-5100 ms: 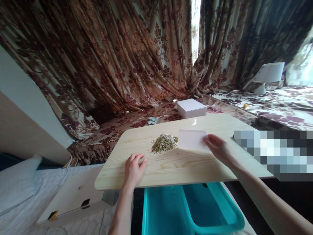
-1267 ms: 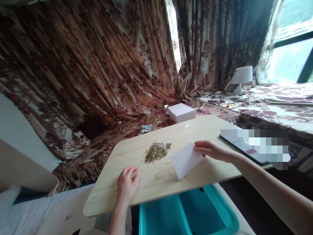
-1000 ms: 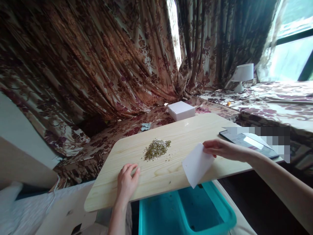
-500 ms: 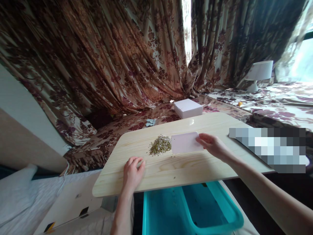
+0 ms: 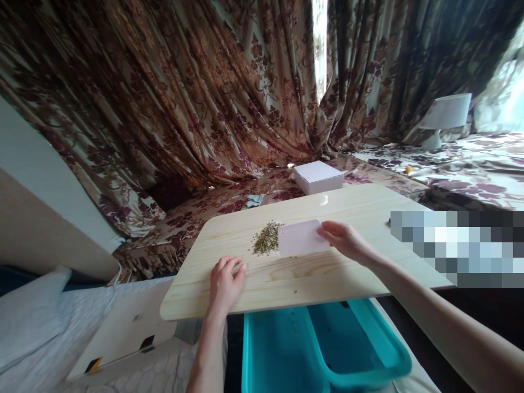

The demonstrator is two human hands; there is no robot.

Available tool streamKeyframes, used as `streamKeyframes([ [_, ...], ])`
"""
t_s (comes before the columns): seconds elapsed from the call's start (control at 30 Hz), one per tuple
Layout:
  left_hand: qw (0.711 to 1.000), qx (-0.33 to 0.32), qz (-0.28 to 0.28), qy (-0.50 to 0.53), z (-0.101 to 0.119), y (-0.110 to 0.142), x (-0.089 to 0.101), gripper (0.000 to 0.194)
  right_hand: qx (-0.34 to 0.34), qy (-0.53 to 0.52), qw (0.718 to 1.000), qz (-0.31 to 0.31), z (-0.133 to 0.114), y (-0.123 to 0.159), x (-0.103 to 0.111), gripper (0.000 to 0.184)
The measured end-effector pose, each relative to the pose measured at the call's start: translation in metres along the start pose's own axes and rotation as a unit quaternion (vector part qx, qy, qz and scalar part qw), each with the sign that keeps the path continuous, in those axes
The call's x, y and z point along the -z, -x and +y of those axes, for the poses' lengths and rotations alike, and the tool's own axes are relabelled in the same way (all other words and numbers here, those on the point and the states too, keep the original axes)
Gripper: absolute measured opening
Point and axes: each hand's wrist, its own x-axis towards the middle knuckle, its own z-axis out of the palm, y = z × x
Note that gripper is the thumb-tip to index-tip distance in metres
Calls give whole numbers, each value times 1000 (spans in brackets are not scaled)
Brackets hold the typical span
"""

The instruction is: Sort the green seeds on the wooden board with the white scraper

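My right hand [image 5: 341,239] pinches the right end of a flat white card [image 5: 301,238]. The card's left end covers the right side of a heap of small green and white grains [image 5: 266,238], which look like mung beans mixed with something paler. My left hand [image 5: 226,283] rests on the near left part of the light wooden table [image 5: 347,278], fingers loosely curved and apart, holding nothing. A few stray grains lie beside the card, and one sits close to the front edge. Below that edge is a turquoise two-compartment bin [image 5: 321,349] with a few specks inside.
A white box [image 5: 318,177] and a pale cloth [image 5: 254,201] lie on the patterned surface behind the table. A pixelated object covers the table's right end. A white lamp [image 5: 450,114] stands far right, and a white carton [image 5: 126,327] lies at left.
The card swung down over the front edge above the bin, then came back up to the heap. It has since pushed slightly left into the grains. My left hand stays on the table.
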Motion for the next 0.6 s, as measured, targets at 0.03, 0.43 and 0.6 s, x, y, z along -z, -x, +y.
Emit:
streamKeyframes([
  [0.03,1000,0,0,-1,0,0,0,24,-1,-5,1000,-10,0,-1,-1,27],
  [0.43,1000,2,4,-7,0,0,-1,24,-5,-37,997,-66,-9,-15,-12,25],
  [0.6,1000,3,1,-8,2,-1,0,25,-5,-77,983,-166,-23,-2,-17,27],
])
